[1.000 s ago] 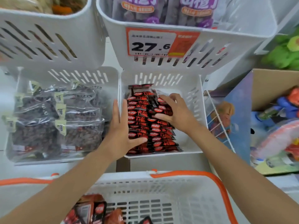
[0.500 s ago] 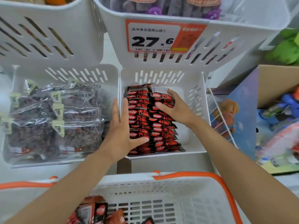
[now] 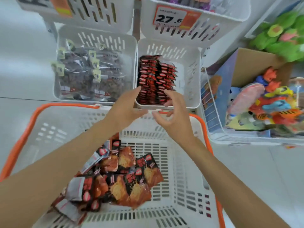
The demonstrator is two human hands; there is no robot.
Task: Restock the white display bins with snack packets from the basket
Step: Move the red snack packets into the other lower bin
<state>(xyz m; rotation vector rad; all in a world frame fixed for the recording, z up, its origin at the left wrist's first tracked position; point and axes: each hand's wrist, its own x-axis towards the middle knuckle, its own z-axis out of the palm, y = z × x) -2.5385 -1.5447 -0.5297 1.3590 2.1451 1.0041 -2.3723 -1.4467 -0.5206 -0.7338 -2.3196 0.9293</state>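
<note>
Both hands withdrawn from bin; grips wide, empty; basket edges cropped.

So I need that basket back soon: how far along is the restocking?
Done: two rows of red packets stand in the lower right bin. In hand: nothing; left hand and right hand are empty. Left: a pile of packets in the basket.
</note>
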